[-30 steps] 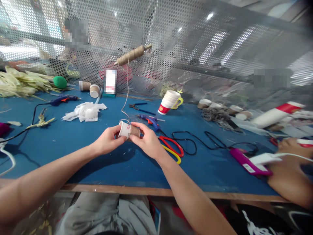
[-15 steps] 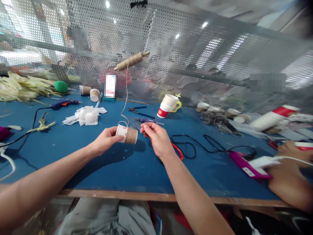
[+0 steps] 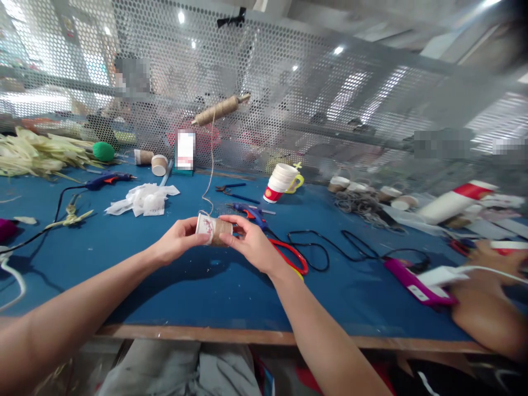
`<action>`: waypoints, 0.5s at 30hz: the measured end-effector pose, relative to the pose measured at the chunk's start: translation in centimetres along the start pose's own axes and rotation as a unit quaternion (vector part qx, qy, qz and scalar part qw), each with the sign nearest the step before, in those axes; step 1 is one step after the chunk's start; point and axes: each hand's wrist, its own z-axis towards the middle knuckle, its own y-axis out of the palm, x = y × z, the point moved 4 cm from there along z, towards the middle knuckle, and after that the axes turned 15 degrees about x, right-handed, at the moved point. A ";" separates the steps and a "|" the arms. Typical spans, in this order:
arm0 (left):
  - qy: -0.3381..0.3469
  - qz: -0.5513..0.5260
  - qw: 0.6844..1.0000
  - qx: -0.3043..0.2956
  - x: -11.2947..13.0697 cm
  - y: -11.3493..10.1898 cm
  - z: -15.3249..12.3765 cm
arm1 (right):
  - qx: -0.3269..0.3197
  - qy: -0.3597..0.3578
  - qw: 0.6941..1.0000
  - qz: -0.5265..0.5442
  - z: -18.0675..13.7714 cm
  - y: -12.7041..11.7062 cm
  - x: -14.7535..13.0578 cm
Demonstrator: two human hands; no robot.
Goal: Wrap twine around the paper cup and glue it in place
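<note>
A paper cup (image 3: 206,226) lies on its side in the air above the table, partly wrapped in brown twine (image 3: 223,231). My left hand (image 3: 180,238) grips its white, printed end between thumb and fingers. Around the twine-covered end closes my right hand (image 3: 248,241), thumb in front and fingers behind. From the cup a loose strand (image 3: 212,165) of twine rises to a twine spool (image 3: 220,110) on a rod at the mesh panel. Behind my right hand lie a blue glue gun (image 3: 253,213) and red-handled scissors (image 3: 295,256).
Pliers (image 3: 237,193), stacked paper cups (image 3: 280,181) and crumpled white material (image 3: 144,199) lie beyond my hands. Another glue gun (image 3: 108,179) is at left. A black cord (image 3: 319,234) runs right toward a purple power strip (image 3: 418,283), beside another person's arm (image 3: 489,308).
My right hand has moved left and taken hold of the twine-wrapped end of the cup. The cup has turned slightly, showing more of its print. My left hand keeps its grip.
</note>
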 end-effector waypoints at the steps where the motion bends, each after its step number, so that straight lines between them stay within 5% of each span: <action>1: -0.022 -0.028 0.999 0.004 -0.2 0.0 0.1 | 0.002 -0.035 0.999 -0.021 -0.1 0.1 -0.3; 7: -0.108 -0.081 0.989 0.066 -0.9 -0.2 0.3 | 0.007 -0.160 0.984 -0.081 -0.7 0.7 -1.3; 10: -0.116 -0.086 0.987 0.075 -1.0 -0.2 0.4 | 0.023 -0.140 0.987 -0.072 -0.4 0.2 -0.9; 15: -0.112 -0.051 0.988 0.089 -1.2 -0.3 0.6 | 0.157 -0.015 0.987 0.022 0.9 -1.8 -1.1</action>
